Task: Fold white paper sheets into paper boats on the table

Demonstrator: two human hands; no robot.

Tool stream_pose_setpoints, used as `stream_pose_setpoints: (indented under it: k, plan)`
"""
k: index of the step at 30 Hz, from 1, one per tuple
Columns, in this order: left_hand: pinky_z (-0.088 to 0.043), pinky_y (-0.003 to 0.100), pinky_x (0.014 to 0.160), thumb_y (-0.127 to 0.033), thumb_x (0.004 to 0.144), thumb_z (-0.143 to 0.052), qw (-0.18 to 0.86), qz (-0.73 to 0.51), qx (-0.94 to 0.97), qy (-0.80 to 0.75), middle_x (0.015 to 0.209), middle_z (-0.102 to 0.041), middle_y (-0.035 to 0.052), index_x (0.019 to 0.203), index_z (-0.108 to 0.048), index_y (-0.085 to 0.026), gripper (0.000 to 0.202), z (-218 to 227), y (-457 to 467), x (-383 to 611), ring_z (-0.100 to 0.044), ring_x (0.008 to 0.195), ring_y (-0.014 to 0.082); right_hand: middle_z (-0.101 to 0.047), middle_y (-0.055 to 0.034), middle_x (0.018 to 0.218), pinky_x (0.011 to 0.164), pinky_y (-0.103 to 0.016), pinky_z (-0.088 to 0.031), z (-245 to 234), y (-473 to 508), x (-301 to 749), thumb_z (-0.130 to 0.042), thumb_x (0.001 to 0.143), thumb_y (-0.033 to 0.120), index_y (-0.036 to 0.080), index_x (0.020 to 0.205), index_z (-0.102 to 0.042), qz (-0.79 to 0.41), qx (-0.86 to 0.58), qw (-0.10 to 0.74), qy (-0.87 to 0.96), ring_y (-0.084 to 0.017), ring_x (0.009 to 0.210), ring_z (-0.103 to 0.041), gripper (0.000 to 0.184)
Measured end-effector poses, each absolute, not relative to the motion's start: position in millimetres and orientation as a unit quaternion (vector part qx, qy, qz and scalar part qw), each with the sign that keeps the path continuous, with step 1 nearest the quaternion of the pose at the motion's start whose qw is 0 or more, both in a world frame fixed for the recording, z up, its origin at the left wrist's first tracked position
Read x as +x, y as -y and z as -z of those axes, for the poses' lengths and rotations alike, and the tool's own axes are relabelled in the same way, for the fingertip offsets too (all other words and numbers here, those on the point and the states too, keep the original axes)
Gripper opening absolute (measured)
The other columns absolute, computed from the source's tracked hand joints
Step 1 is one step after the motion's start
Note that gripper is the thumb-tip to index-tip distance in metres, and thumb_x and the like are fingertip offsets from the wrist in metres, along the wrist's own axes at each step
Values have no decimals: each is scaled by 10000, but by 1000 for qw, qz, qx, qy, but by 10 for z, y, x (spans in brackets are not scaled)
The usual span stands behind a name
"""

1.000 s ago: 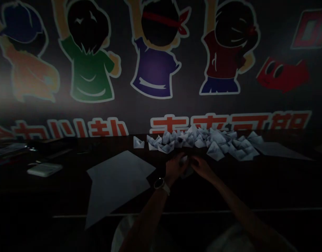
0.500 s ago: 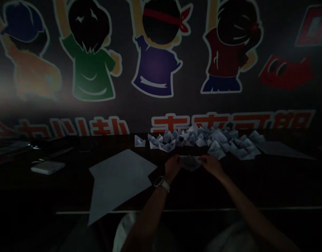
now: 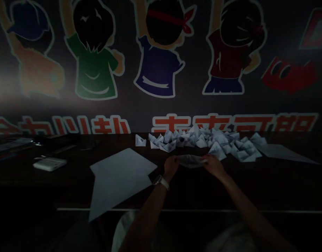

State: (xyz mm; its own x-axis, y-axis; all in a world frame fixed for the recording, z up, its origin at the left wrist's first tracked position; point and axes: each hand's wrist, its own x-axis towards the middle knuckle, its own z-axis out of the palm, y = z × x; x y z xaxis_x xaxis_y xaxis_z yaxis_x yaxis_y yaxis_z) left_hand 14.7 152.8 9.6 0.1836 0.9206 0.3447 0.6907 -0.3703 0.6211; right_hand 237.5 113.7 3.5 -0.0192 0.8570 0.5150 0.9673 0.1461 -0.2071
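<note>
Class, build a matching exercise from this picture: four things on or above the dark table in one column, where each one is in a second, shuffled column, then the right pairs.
Things
1. folded paper
2. pile of paper boats
3. large flat sheet
4. wristwatch

Places
A. on the left wrist
B. at the far edge of the table, by the wall
C. pinched between the left hand and the right hand
D. flat on the table, left of both hands

Pairs: 1-C, 2-B, 3-D, 4-A

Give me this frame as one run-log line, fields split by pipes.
left hand: pinching folded paper | right hand: pinching its other end | behind: pile of paper boats | left of hands: flat sheets
</note>
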Motion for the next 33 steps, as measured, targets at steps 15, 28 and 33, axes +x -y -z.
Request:
stream_pose_setpoints:
  k: [15,28,33]
  plan:
    - [-463,262,825,-234,773,-519,78,-327,844,-418,1131,-514,42,1115,-525,-202,344,-26,-1446,216,-576,906,153,-643,-101,1040,850,-325,-407,-170,-977,1922,-460,777,70,144,1097,-577,200,-576,150,778,-220,982,-562,349]
    - [-304,422,974,-151,767,-523,-105,-350,853,-373,1306,-406,85,1132,-504,-205,369,-171,-1288,237,-367,1181,252,-669,-210,985,761,-333,-459,-481,-1167,1836,-546,753,153,92,977,-659,36,-672,32,739,-295,945,-629,259]
    - [-340,393,917,-250,785,-522,-118,-307,908,-261,1079,-577,83,1013,-563,-169,245,-247,-1191,278,-489,1029,228,-700,-128,883,688,-288,-469,-569,-1371,1884,-636,669,209,137,877,-691,-61,-629,-2,775,-255,837,-643,227]
